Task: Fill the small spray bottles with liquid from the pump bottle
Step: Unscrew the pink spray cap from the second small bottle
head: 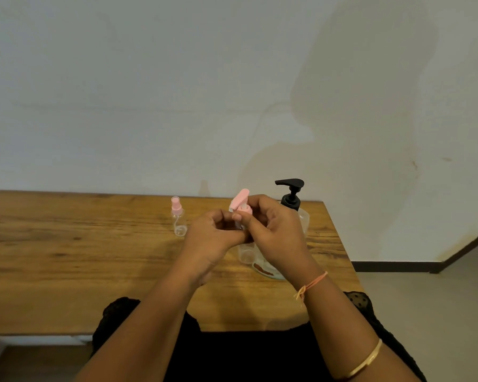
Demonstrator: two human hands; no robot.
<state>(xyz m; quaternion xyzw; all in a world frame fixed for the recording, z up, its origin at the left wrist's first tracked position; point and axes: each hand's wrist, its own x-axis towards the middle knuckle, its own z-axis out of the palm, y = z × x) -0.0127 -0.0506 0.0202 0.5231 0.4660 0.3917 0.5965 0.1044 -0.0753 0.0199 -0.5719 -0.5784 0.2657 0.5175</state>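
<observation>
Seemingly, no filling is done yet: a small clear bottle with pink top (242, 207) is gripped by the left hand (214, 237) and the right hand (275, 230) before the black-headed clear pump bottle (291, 195); another pink-capped clear spray bottle (178, 217) stands nearby on the table and looks empty.

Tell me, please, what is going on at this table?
A person's left hand and right hand both grip a small bottle just below its pink top. A second spray bottle stands untouched on the table to the left, and the pump bottle stands behind the right hand.
</observation>
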